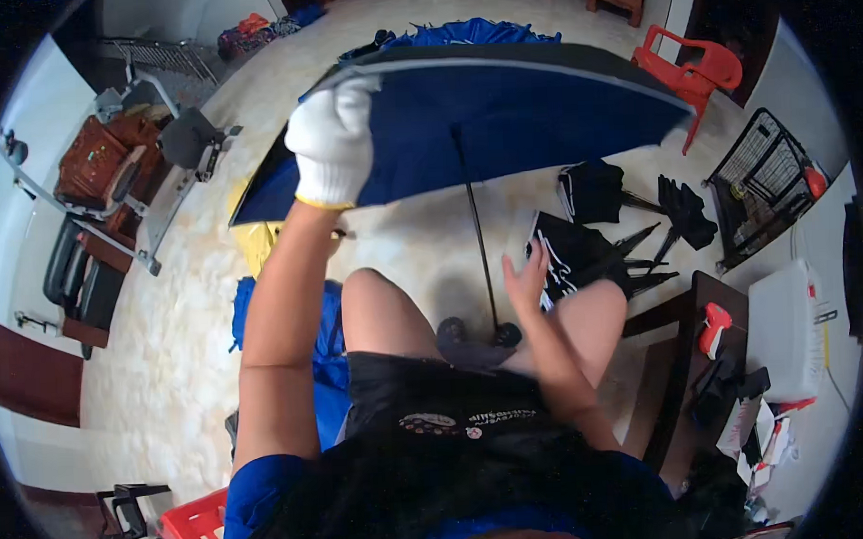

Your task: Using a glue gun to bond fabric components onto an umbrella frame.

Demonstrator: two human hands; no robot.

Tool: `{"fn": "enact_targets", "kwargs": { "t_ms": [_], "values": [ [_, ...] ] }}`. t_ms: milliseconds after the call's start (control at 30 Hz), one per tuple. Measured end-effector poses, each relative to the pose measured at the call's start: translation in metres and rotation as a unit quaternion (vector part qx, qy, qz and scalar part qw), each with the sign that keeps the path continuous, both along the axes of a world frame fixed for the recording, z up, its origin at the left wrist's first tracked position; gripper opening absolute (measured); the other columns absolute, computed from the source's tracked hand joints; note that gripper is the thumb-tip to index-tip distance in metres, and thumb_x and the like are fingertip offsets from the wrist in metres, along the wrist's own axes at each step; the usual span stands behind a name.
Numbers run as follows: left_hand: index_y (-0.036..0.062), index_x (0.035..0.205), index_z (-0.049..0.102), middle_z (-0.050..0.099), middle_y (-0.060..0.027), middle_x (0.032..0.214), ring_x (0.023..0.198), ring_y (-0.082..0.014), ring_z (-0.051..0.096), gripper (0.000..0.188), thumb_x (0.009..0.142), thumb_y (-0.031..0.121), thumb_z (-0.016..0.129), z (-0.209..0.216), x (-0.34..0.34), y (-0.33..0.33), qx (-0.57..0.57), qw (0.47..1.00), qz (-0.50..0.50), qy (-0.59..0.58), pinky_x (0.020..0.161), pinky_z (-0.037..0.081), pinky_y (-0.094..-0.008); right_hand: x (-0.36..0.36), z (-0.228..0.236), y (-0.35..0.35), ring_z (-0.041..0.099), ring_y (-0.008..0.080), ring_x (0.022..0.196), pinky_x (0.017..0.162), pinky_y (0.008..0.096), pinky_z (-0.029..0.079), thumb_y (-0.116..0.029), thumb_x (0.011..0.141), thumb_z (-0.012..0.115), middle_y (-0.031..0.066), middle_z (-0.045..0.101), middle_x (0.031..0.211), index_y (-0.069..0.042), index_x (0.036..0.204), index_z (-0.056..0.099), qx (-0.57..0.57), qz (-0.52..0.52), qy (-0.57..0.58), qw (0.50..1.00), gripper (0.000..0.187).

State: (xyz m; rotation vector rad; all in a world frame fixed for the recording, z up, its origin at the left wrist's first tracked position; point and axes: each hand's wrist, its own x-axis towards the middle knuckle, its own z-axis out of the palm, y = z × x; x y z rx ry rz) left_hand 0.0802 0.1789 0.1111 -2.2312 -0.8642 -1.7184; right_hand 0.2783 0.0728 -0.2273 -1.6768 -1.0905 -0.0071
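Note:
A large open umbrella [530, 104], dark blue inside with a pale grey rim, spreads in front of me. Its thin black shaft [476, 220] slants down to a dark handle [507, 335] between my knees. My left hand [332, 145], in a white knit glove, is raised and closed on the canopy's rim at the left. My right hand [527, 278] wears no glove. It hovers beside the shaft, above my right thigh, fingers apart and nothing in them.
Several folded black umbrellas [593, 254] lie on the floor at the right. Blue fabric [330, 368] is by my left leg. A dark bench [695, 327] holds a red hand tool [714, 329]. Farther off are a red chair [695, 65], a wire cage [766, 182] and exercise equipment [151, 137].

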Motion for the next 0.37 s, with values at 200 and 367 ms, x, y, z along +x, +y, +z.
{"fn": "enact_targets", "kwargs": {
  "t_ms": [200,367],
  "values": [
    [0.0072,0.099,0.064,0.064,-0.0185,0.086,0.085,-0.0335,0.061,0.028,0.085,0.027,0.050,0.021,-0.031,0.062,-0.101,0.983,0.131,-0.081,0.075,0.047,-0.0390,0.013,-0.097,0.016,0.058,0.0351,0.100,0.084,0.0375,0.047,-0.043,0.078,0.061,0.0182,0.060,0.110,-0.001,0.123,0.044,-0.492,0.147,0.122,0.850,0.063],
    [0.0066,0.122,0.051,0.056,-0.0186,0.116,0.108,-0.0363,0.052,0.047,0.086,0.036,0.054,0.008,-0.031,0.054,0.158,0.928,0.331,-0.060,0.093,0.039,-0.0392,-0.004,-0.059,0.023,0.064,0.0303,0.090,0.079,0.0373,0.050,-0.043,0.079,0.060,0.0163,0.066,0.097,-0.009,0.123,0.045,-0.378,0.115,0.108,0.912,0.058]
  ]
}}
